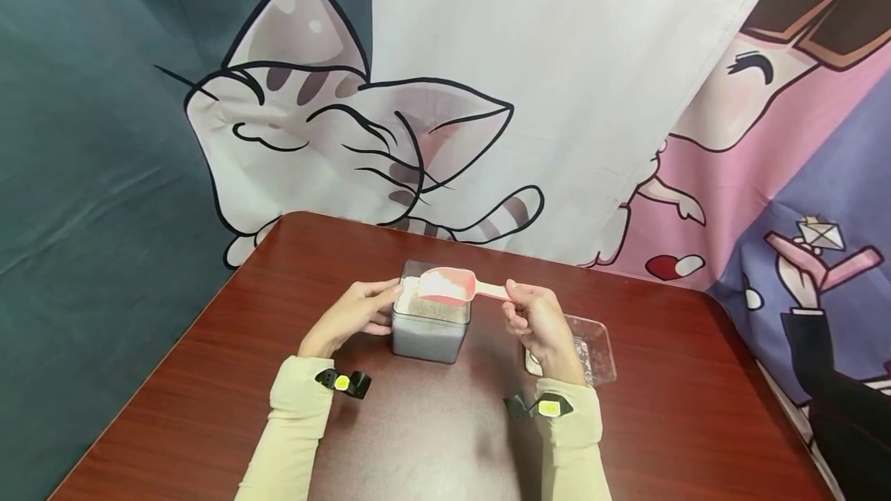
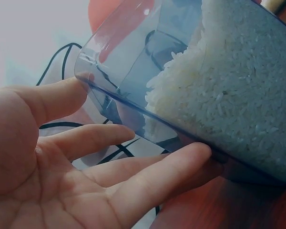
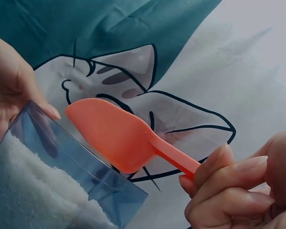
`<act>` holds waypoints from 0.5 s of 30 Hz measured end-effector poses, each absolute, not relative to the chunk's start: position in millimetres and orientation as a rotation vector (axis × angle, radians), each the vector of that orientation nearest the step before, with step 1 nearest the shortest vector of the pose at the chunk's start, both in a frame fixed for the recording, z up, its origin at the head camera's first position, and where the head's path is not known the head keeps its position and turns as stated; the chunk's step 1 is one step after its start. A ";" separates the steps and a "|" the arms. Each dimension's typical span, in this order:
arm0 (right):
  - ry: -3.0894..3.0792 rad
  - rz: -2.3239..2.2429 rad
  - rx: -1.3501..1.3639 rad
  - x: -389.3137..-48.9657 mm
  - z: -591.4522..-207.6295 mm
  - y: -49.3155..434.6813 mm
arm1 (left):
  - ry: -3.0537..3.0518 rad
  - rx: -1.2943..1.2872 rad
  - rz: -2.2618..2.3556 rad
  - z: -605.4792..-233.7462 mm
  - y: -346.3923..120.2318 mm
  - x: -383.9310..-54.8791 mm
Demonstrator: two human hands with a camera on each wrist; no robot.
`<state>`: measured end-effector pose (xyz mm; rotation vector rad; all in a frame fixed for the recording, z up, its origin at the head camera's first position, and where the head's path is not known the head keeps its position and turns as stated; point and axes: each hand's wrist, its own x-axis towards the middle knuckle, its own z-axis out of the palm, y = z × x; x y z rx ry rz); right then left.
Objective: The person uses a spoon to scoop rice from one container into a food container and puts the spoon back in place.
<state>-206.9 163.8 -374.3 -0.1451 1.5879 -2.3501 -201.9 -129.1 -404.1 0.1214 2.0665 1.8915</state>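
A pink scoop (image 1: 462,287) filled with white rice is held by its handle in my right hand (image 1: 537,323). Its bowl hangs over the top of a clear grey-tinted container (image 1: 429,337) of rice. In the right wrist view the underside of the scoop (image 3: 112,133) shows above the container's rim, and the fingers curl round the handle's end. My left hand (image 1: 356,315) rests against the container's left side. Seen from the left wrist, the fingers (image 2: 157,188) lie fairly straight along the outer wall, with the thumb at the rim. Rice (image 2: 229,90) lies heaped inside.
A low clear plastic box (image 1: 602,342) stands to the right, partly behind my right wrist, with small light bits inside. The brown table (image 1: 418,439) reaches back to a cloth backdrop (image 1: 578,60) printed with cartoon figures.
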 end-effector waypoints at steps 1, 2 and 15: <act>1.593 -2.350 -0.150 -206.4 -373.8 165.5 | 2.062 0.119 1.893 -404.1 -128.2 -201.8; 1.600 -2.350 -0.158 -206.0 -373.4 167.4 | 2.060 0.122 1.893 -404.1 -127.8 -202.0; 1.698 -2.376 -0.183 -197.3 -362.3 208.2 | 2.061 0.114 1.895 -407.4 -126.3 -202.3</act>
